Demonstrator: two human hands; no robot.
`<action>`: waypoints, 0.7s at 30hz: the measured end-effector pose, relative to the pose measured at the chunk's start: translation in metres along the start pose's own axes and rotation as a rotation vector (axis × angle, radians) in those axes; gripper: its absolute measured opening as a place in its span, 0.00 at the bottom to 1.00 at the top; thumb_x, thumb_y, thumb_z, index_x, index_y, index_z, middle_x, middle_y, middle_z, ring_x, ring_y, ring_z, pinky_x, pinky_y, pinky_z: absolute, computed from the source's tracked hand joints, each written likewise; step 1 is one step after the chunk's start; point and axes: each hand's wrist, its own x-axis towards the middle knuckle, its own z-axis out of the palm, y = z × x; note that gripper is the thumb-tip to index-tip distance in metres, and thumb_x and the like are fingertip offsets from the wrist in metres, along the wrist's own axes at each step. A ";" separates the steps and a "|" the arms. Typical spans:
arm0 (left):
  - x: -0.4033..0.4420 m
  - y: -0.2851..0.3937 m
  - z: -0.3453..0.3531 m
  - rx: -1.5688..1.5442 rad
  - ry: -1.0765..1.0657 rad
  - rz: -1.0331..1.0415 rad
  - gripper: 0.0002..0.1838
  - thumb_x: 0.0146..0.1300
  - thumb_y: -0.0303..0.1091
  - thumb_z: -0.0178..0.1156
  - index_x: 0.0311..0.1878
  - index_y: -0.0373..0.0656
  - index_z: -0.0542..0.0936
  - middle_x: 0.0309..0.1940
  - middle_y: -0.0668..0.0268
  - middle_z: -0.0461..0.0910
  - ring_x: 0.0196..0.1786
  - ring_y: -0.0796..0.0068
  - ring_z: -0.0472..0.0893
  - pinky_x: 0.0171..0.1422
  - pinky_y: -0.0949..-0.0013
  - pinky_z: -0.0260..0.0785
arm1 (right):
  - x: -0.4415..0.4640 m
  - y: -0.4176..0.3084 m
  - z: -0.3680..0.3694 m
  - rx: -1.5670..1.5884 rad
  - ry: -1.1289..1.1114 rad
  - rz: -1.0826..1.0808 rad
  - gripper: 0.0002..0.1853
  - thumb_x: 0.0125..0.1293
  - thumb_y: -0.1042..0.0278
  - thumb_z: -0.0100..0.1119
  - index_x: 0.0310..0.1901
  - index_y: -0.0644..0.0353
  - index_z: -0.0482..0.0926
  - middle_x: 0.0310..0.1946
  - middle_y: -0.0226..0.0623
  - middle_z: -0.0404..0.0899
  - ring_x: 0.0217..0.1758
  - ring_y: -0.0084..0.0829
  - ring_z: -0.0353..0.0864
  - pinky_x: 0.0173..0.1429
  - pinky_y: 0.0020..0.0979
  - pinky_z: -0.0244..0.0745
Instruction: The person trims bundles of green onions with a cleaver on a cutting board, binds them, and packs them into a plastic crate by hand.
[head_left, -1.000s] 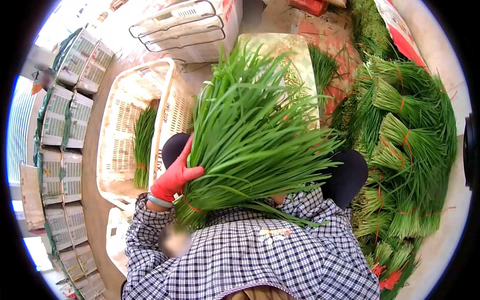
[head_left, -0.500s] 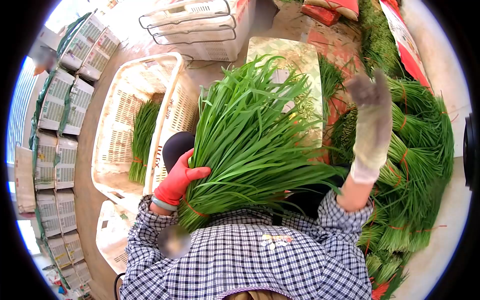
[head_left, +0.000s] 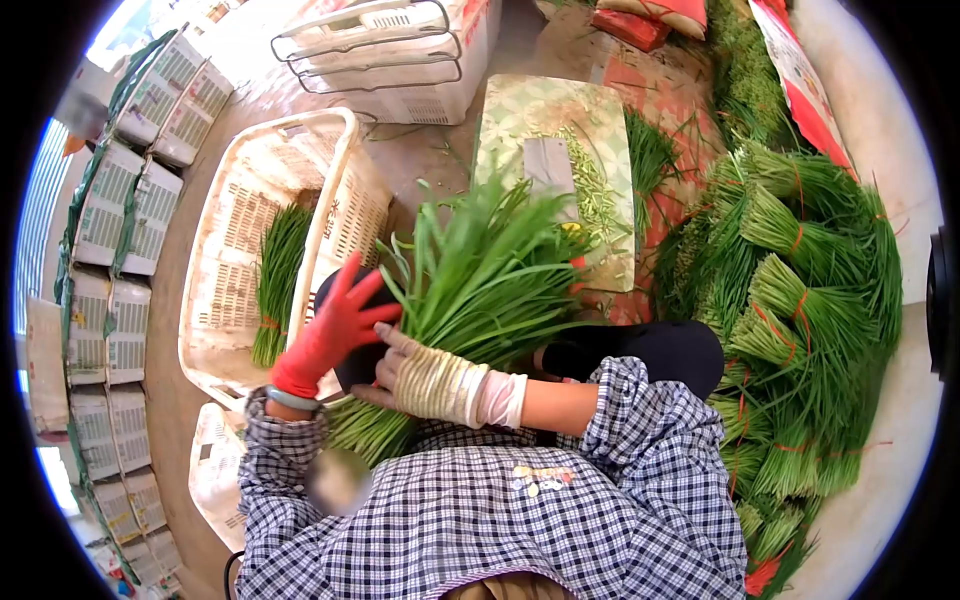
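Observation:
A large bunch of garlic chives (head_left: 490, 270) lies across my lap, its leaves fanning forward and its cut pale-green stems (head_left: 370, 430) near my shirt. My left hand (head_left: 335, 325), in a red glove, is raised at the bunch's left side with fingers spread, holding nothing. Over the lower bunch lies my right hand (head_left: 425, 380), in a worn whitish ribbed glove, fingers stretched left close to the red glove. Any band around these stems is hidden under the hands.
A white plastic crate (head_left: 200, 330) on the left holds one tied bunch (head_left: 282, 280). Ahead, a patterned board (head_left: 505, 120) carries a grey metal plate (head_left: 550, 170) and cut stem bits (head_left: 595, 190). Several banded bunches (head_left: 800, 310) are heaped at right. Stacked crates (head_left: 400, 85) stand at the back.
My left hand has let go of the bunch and opened. The right hand has come down from its raised place at the right onto the bunch. The leaves have shifted and look blurred.

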 end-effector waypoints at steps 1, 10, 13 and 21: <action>-0.004 0.019 -0.007 0.142 0.059 0.071 0.41 0.74 0.54 0.49 0.80 0.48 0.44 0.78 0.55 0.52 0.70 0.57 0.70 0.72 0.54 0.65 | -0.002 0.007 -0.005 0.063 -0.003 0.037 0.25 0.63 0.71 0.48 0.63 0.49 0.73 0.26 0.24 0.67 0.36 0.28 0.76 0.79 0.58 0.51; -0.050 0.100 0.016 0.425 0.343 0.316 0.39 0.58 0.28 0.67 0.73 0.42 0.64 0.67 0.64 0.70 0.70 0.68 0.68 0.74 0.63 0.59 | 0.022 0.086 -0.153 0.134 0.024 0.532 0.55 0.39 0.53 0.77 0.71 0.62 0.61 0.47 0.36 0.76 0.52 0.39 0.77 0.78 0.60 0.44; -0.026 0.073 0.018 0.290 0.157 0.314 0.39 0.58 0.29 0.68 0.73 0.42 0.64 0.67 0.63 0.71 0.69 0.68 0.69 0.73 0.62 0.61 | 0.031 0.107 -0.170 0.042 0.319 0.501 0.60 0.36 0.53 0.78 0.72 0.64 0.57 0.49 0.43 0.76 0.55 0.46 0.75 0.78 0.58 0.40; 0.061 0.113 0.103 0.240 -0.148 0.979 0.38 0.58 0.31 0.71 0.71 0.41 0.66 0.65 0.61 0.73 0.67 0.68 0.72 0.71 0.60 0.65 | 0.049 0.108 -0.206 0.123 0.406 0.565 0.62 0.43 0.49 0.76 0.74 0.70 0.49 0.58 0.58 0.73 0.64 0.55 0.71 0.76 0.54 0.49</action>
